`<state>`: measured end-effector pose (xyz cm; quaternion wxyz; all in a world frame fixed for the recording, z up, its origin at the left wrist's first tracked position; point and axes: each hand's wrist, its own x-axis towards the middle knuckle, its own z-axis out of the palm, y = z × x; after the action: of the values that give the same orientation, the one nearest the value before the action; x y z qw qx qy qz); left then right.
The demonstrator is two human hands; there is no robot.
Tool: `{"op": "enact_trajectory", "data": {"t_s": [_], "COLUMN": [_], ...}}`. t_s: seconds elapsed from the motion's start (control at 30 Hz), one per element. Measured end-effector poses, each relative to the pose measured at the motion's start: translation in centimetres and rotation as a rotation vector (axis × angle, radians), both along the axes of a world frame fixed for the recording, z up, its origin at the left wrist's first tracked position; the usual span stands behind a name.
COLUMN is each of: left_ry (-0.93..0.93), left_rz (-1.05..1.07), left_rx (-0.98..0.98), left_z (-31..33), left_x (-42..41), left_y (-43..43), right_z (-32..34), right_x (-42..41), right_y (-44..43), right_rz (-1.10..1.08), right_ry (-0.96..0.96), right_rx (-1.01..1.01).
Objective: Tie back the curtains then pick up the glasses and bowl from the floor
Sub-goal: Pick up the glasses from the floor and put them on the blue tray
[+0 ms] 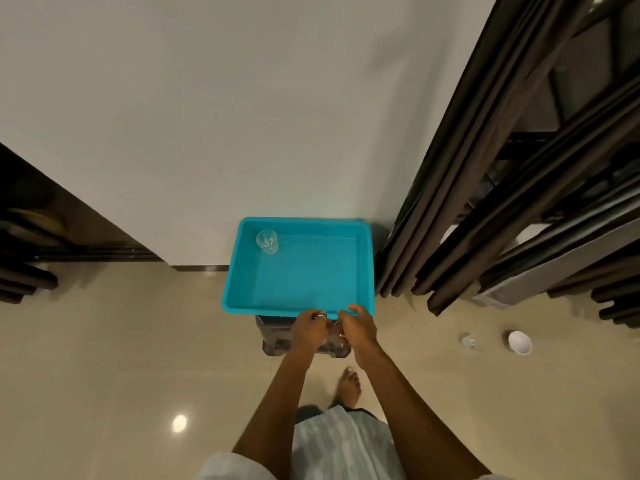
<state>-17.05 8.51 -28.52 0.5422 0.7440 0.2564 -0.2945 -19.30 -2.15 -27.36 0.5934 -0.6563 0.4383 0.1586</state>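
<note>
Head view, I log left hand (309,329) and right hand (358,327) gripping the teal tray (232,268) by its near rim, tray glass (266,241) inside at 10 o'clock, floor glass (468,341) and bowl (519,342) at 3 o'clock.

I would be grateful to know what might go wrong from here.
The glass stands loose in the far corner of the teal tray, while the left hand and right hand hold only its near rim: a tilt may slide it. The clear floor glass beside the white bowl is hard to see; the bare foot might kick it.
</note>
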Motion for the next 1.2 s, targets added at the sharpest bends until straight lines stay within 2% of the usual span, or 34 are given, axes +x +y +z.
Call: {"op": "enact_trajectory", "data": {"t_s": [0.2,0.37,0.63,0.93,1.03,1.2], "left_ry": [-0.007,0.073,0.042,-0.047,-0.096,-0.076], "left_rz": [0.076,0.009,-0.111,-0.15,-0.153,-0.14], "left_rx": [-0.086,-0.114,-0.102,-0.055,-0.064,-0.06], "left_z": [1.7,2.2,4.3,4.8,5.1,4.7], "left_x": [-3.8,-8.1,-9.5,-12.2,-14.5,-17.8], "left_y": [-0.7,-1.8,-6.5,-19.3,-25.0,-32.5], "right_z": [0.9,1.0,2.7,3.4,3.2,3.1], "right_x": [-4.3,-10.4,-12.7,-16.0,-17.6,-20.7], "right_y": [-1.1,-1.8,-7.4,-19.9,-26.2,-34.1], "right_rz": [-0.013,0.033,-0.122,-0.17,-0.262,-0.356], "right_ry": [-0.035,-0.002,-0.057,-0.131,-0.134,-0.12], "right_rx": [-0.073,-0.173,-0.145,-0.11,-0.088,-0.074]}}
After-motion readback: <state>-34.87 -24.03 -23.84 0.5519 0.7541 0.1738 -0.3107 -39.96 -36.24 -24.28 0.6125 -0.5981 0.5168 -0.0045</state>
